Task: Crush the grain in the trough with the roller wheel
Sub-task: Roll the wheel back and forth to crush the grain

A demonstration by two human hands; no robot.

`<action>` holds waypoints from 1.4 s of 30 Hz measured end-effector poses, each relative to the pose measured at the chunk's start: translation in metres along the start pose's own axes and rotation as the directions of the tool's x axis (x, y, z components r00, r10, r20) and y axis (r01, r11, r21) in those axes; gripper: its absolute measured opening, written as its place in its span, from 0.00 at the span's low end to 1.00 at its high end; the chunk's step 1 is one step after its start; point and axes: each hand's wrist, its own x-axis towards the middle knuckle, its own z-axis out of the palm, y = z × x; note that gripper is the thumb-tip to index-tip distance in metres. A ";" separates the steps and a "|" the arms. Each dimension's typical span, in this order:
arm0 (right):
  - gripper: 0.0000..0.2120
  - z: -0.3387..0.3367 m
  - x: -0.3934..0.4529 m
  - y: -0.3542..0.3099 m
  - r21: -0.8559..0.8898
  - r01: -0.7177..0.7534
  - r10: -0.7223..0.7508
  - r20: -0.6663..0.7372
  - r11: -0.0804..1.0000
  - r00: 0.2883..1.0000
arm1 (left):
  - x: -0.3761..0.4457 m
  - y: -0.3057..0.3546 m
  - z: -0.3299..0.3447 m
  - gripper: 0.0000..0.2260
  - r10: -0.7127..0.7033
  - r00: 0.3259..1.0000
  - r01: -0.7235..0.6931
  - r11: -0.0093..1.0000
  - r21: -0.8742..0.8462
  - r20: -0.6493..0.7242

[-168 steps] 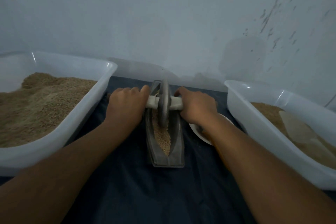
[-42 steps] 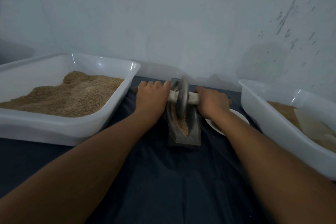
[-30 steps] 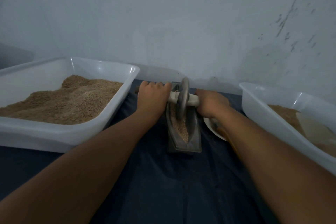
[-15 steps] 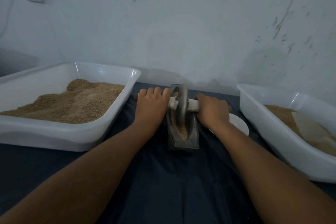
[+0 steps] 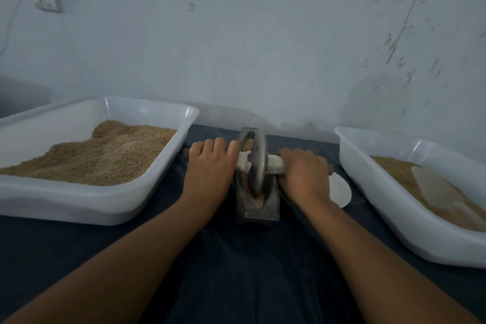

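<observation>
A narrow grey metal trough lies lengthwise on the dark cloth in the middle of the head view. Tan grain fills its groove. A grey metal roller wheel stands upright in the groove, near the middle of the trough. A pale axle handle runs through the wheel. My left hand grips the handle's left side. My right hand grips its right side. Brown handle tips stick out past both hands.
A white tub heaped with grain stands to the left. Another white tub at the right holds grain and a pale flat scoop. A small white plate lies behind my right hand. The wall is close behind.
Since the earlier frames the wheel has rolled from the trough's far part toward its near end. Both hands have kept their grip on the handle. The camera view has risen slightly.
</observation>
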 end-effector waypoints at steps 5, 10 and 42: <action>0.03 0.006 -0.002 0.002 0.004 -0.016 0.016 -0.043 1.000 0.999 | 0.000 0.000 0.001 0.08 0.003 1.000 -0.003 1.000 0.008 -0.003; 0.04 0.008 0.007 0.004 -0.008 -0.015 0.015 0.018 1.000 1.000 | 0.011 0.002 0.010 0.07 -0.009 0.998 0.009 1.000 0.001 0.055; 0.08 0.020 0.068 0.011 -0.019 -0.057 0.060 0.370 0.998 0.927 | 0.055 -0.009 0.036 0.06 0.016 0.984 -0.015 1.000 -0.008 0.178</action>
